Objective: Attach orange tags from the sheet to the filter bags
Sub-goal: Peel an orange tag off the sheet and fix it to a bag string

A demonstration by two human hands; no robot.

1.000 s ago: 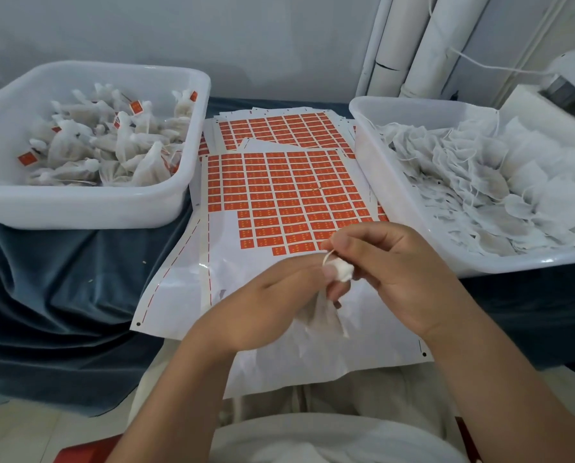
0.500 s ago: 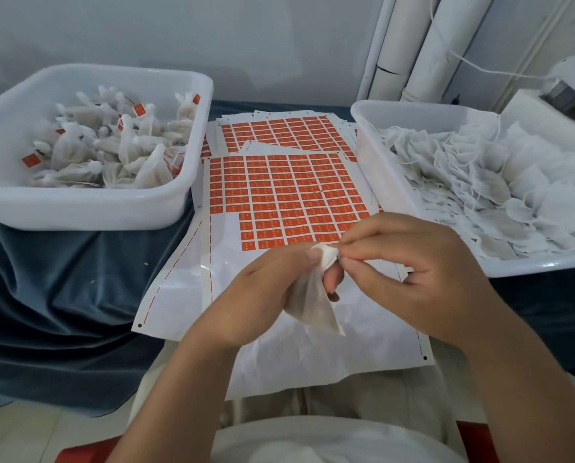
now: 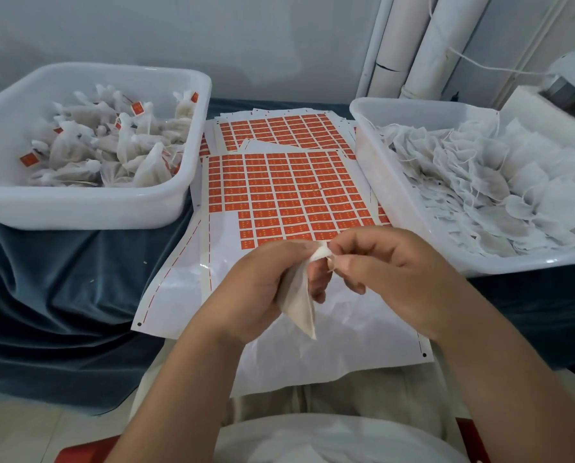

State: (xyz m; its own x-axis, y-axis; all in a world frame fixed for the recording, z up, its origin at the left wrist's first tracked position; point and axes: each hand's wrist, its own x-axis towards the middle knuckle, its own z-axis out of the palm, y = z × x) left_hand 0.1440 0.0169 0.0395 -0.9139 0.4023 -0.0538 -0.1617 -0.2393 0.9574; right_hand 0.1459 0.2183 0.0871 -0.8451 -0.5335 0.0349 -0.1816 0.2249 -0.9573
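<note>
filter bag [image 3: 299, 297] now leftward, in left hand [image 3: 256, 282]

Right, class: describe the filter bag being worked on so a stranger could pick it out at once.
Find the orange tag sheet between the left tub and right tub, then the two hands over its bare near end. The filter bag hangs there, its gathered top pinched by the left hand and right hand. Unlike the bags in the tubs, it alone is held.

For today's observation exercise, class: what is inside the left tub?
The tub holds a heap of white filter bags, several with orange tags. The heap covers the tub's floor, so anything beneath the top bags is hidden.
</note>
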